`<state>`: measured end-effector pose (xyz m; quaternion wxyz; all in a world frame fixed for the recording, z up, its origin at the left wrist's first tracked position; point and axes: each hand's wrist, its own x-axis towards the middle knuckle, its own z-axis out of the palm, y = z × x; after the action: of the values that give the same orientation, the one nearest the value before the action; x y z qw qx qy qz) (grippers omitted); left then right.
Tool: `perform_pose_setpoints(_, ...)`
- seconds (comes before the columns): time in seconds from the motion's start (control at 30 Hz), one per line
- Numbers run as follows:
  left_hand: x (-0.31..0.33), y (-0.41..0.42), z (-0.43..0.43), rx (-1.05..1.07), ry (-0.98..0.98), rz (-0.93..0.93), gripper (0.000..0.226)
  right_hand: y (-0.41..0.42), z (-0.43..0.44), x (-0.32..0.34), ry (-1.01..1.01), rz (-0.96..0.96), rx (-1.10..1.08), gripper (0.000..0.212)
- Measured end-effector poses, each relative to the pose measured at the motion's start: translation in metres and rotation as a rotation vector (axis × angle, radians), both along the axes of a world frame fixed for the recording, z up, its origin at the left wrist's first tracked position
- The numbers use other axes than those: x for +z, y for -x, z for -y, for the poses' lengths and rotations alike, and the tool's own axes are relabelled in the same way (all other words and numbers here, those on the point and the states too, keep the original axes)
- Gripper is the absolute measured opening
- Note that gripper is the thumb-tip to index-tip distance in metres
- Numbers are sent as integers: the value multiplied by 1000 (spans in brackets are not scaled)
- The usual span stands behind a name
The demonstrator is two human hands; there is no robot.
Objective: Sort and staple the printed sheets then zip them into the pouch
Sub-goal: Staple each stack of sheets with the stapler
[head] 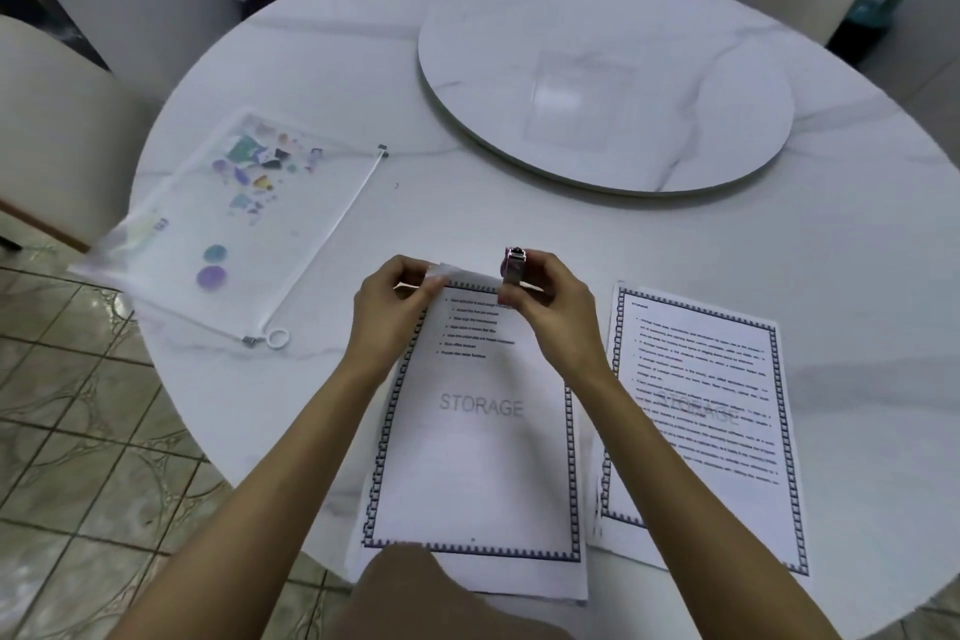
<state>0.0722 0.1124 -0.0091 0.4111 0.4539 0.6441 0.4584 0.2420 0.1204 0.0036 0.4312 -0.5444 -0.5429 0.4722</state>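
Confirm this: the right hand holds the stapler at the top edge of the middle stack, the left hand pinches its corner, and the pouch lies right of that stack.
Wrong on one point: the head view shows the pouch lying left of the middle stack, not right. The right hand does hold the stapler at its top edge, and the left hand pinches its corner.

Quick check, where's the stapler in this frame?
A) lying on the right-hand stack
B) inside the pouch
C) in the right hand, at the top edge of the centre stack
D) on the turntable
C: the right hand holds the stapler over the top edge of the centre stack, while the left hand pinches that stack's top-left corner.
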Motion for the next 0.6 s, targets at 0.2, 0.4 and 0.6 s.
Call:
perform_pose_setpoints(0.2,7,-1,6,-29,-35,30,7,18,-9,9,0,-124,74,25)
perform_pose_setpoints(0.4,12,-2,10,-50,-60,55,7,24,-11,10,3,-144,137,21)
perform_pose_setpoints(0.6,15,-1,12,-55,-74,58,10,24,-12,11,14,-128,180,17)
